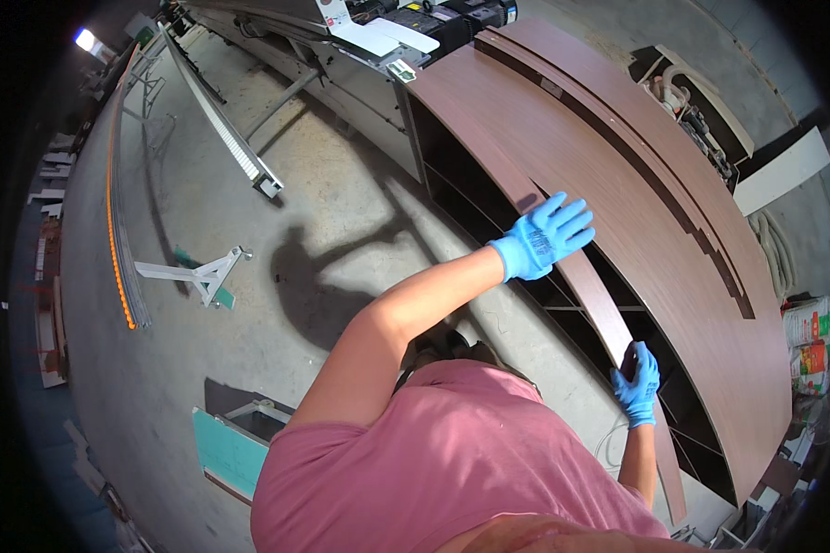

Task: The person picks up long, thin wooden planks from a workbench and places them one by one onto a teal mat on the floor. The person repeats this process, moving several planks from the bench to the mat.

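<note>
A long, narrow brown wood-grain strip point(592, 293) runs along the near edge of a large brown panel point(710, 346). My left hand point(542, 238), in a blue glove, lies over the strip with its fingers stretched out and apart. Farther down the strip, my right hand point(638, 387), also gloved in blue, has its thumb and fingers closed about the strip's edge. Beneath the panel, dark open compartments point(678, 396) show. More narrow brown strips point(609, 129) lie along the panel's far side.
At the far end stands a machine with black motors point(466, 18). To the left are a roller conveyor point(235, 147), an orange-edged rail point(115, 240) and a white support stand point(203, 274). A teal board point(226, 452) sits at lower left. Bags point(810, 346) and hoses point(773, 253) lie beyond the panel.
</note>
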{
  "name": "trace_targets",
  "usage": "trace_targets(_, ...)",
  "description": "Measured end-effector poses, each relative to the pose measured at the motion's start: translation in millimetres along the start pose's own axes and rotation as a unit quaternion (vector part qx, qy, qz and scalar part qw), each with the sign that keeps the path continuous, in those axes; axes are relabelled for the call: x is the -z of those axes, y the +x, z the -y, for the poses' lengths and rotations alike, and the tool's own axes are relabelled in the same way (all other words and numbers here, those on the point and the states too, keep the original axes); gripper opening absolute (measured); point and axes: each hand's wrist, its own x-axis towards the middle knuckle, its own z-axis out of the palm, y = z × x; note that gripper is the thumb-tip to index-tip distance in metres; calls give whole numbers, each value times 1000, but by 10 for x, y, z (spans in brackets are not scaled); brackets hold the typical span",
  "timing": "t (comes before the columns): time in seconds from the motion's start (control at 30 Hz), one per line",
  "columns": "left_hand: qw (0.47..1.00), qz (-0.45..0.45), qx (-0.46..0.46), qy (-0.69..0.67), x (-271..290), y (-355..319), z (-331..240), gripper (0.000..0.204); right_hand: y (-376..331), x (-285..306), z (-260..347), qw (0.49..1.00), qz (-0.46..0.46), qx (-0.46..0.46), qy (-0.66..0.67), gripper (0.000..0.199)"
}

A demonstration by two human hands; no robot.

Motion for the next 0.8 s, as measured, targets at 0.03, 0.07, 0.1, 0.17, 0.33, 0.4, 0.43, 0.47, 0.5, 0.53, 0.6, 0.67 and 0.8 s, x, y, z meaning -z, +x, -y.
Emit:
trace_targets(0.03,999,12,-38,-8,-49,110,-19,83,-97,4,66,1000,-14,14,-7,81)
trace_targets(0.07,997,32,-64,-32,-112,153,-43,72,-138,38,174,1000,-19,17,-6,78)
trace_targets(0.1,979,163,-63,-108,-133,252,-76,56,-177,75,241,1000,-14,16,1,76)
trace_targets(0.17,979,158,-63,-114,-126,241,-106,46,-243,144,309,999,-24,22,-22,76)
trace_targets(0.33,996,45,-31,-76,462,74,-97,51,-83,490,492,987,-106,89,-76,76)
trace_targets(0.4,999,-17,1,-51,652,-79,-25,60,129,657,579,979,-128,123,-102,64)
trace_targets(0.43,998,-48,17,-43,763,-181,29,64,248,720,642,973,-140,144,-114,60)
trace_targets(0.47,996,-79,32,-34,900,-292,78,68,366,772,704,967,-149,164,-126,62)
trace_targets(0.5,996,-70,58,-25,1090,-439,118,77,485,818,782,960,-157,186,-137,64)
trace_targets(0.53,994,-75,85,-7,1218,-598,162,76,606,861,864,955,-159,208,-142,66)
trace_targets(0.6,983,-120,131,34,1455,-991,230,74,897,985,1196,942,-159,264,-133,66)
trace_targets(0.67,975,-99,197,16,1767,-1491,173,79,1126,1048,1516,925,-154,326,-121,63)
trace_targets(0.8,943,-98,307,83,2226,-2405,-268,85,1401,1051,2152,885,-119,439,-99,58)
